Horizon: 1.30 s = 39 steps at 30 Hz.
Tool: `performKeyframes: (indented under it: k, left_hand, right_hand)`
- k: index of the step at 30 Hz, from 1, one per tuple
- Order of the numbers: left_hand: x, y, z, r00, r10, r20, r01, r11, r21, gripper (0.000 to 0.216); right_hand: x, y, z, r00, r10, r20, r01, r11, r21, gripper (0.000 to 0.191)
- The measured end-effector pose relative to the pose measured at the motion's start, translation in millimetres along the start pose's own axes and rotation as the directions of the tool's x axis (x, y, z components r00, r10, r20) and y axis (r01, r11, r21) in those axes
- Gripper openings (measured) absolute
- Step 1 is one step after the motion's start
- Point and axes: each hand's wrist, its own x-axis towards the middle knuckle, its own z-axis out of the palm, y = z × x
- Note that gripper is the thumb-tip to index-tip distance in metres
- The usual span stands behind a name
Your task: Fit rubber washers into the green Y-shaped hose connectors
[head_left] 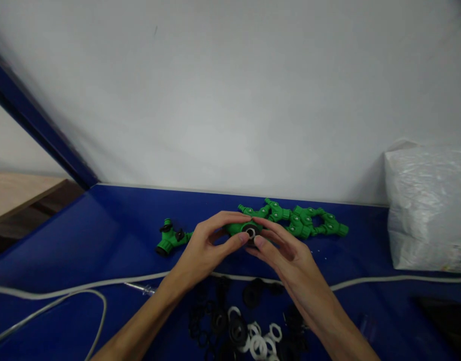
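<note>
My left hand [204, 246] and my right hand [286, 249] meet above the blue table [102, 235], both pinched round one green plastic hose connector [242, 229] whose round black-and-white opening faces me. Fingertips of both hands touch at that opening. Behind the hands lies a row of several more green connectors [301, 220]. One single green connector with black knobs [170, 238] lies to the left of my left hand.
A heap of black and white rings and nuts [245, 326] lies near the table's front, between my forearms. A white cable [75, 288] runs across the table. A white plastic bag [428, 205] stands at the right against the grey wall.
</note>
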Motion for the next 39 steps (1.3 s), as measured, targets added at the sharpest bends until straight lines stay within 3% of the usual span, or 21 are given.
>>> performKeyframes:
  k: [5, 10, 16, 19, 21, 23, 25, 27, 33, 39]
  left_hand:
    - [2.5, -0.1, -8.2, 0.998, 0.050, 0.024, -0.053, 0.991, 0.121, 0.024]
    - [3.1, -3.1, -12.2, 0.993, 0.111, 0.048, -0.118, 0.975, 0.187, 0.027]
    - [1.5, -4.0, -7.1, 0.988, 0.151, -0.030, -0.140, 0.963, 0.232, 0.018]
    - [-0.9, -4.3, -1.9, 0.983, 0.114, -0.144, -0.078, 0.969, 0.236, 0.017]
    - [-2.6, -3.4, 0.8, 0.977, 0.109, -0.185, -0.070, 0.975, 0.209, 0.020]
    - [-3.9, -1.7, 2.6, 0.983, 0.114, -0.143, -0.084, 0.976, 0.202, 0.023]
    - [-4.8, 0.0, 3.7, 0.992, 0.116, -0.053, -0.102, 0.970, 0.221, 0.024]
    - [-5.3, 1.0, 4.6, 0.993, 0.117, 0.002, -0.114, 0.965, 0.238, 0.025]
    - [-5.0, -0.4, 5.7, 0.998, 0.060, 0.011, -0.061, 0.994, 0.095, 0.028]
    - [-3.4, -7.9, 6.7, 0.989, 0.137, 0.062, -0.146, 0.974, 0.176, 0.037]
  right_hand:
    - [1.1, 3.3, -3.8, 0.996, 0.026, 0.087, -0.011, 0.986, -0.165, 0.052]
    - [-2.8, 4.6, -0.8, 0.993, 0.007, 0.121, 0.041, 0.921, -0.387, 0.044]
    - [-8.1, 1.8, 7.3, 0.964, 0.065, 0.258, -0.009, 0.977, -0.214, 0.039]
    - [-6.2, 5.0, 9.6, 0.978, 0.082, 0.194, -0.063, 0.993, -0.100, 0.044]
    - [-4.1, 7.4, 10.0, 0.990, 0.084, 0.114, -0.081, 0.996, -0.031, 0.061]
    - [-2.5, 8.7, 9.7, 0.995, 0.079, 0.056, -0.080, 0.997, 0.017, 0.080]
    - [-2.3, 8.6, 9.1, 0.997, 0.061, 0.050, -0.063, 0.997, 0.042, 0.086]
    - [-3.3, 7.8, 8.4, 0.996, 0.041, 0.078, -0.045, 0.997, 0.057, 0.080]
    - [-7.3, 6.5, 5.0, 0.989, -0.004, 0.150, -0.001, 0.999, 0.037, 0.064]
    - [-6.2, 10.2, 2.3, 0.997, -0.043, 0.067, 0.041, 0.999, 0.029, 0.050]
